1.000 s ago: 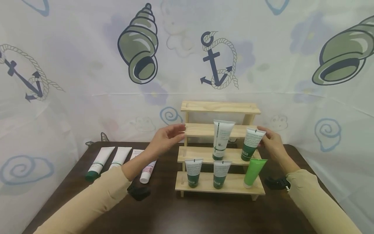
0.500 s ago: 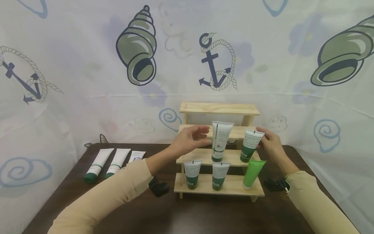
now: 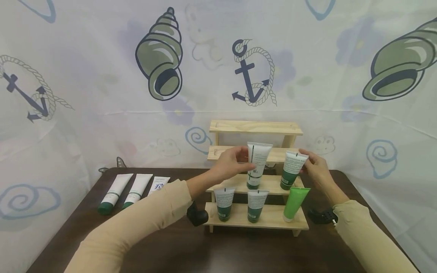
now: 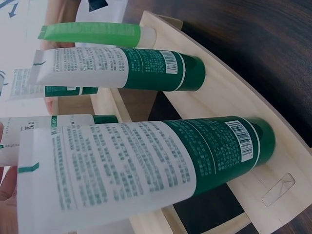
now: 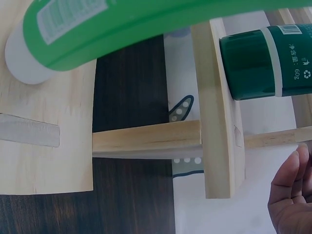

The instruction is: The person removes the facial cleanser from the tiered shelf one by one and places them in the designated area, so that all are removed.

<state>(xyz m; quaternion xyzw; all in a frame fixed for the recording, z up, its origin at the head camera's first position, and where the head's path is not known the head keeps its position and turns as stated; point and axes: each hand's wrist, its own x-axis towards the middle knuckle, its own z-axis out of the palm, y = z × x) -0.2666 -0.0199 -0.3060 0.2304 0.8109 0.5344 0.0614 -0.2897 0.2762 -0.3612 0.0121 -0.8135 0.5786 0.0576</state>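
Rising in four tiers, the wooden rack (image 3: 255,127) is now being worked from two sides at its second tier from the bottom. The left hand (image 3: 230,163), just short of the tall white tube (image 3: 260,156) there a moment ago, now grips it, thumb in front and fingers behind; the right hand (image 3: 318,168) stays at the upper edge of the smaller green-and-white tube (image 3: 292,169) beside it, grip impossible to tell.

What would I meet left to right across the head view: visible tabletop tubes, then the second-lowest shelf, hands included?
White tube with dark-green cap, matching white-and-green tube, white tube with blue lettering, left hand, tall white tube with green band, small white-and-dark-green tube, right hand.
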